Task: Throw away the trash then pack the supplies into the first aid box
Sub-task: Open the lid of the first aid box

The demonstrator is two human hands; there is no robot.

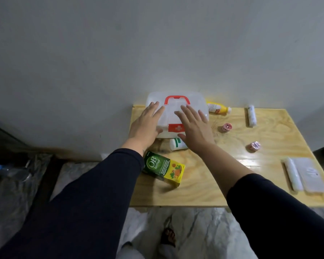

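The first aid box (195, 104), translucent white with a red handle and a red cross label, stands closed at the back left of the wooden table (232, 184). My left hand (148, 124) lies flat against its left side, fingers spread. My right hand (195, 128) hovers over its front right, fingers apart, holding nothing. A white and green bottle (176, 144) lies just in front of the box, partly under my right hand. A green and yellow OB herbal carton (165, 170) lies near my left wrist.
A yellow bottle (218, 108) lies right of the box. A white bandage roll (251, 115), two small pink rolls (227, 127) (253, 146) and flat white packets (307, 174) lie further right. A bag with a plastic bottle (9, 171) sits on the floor at left.
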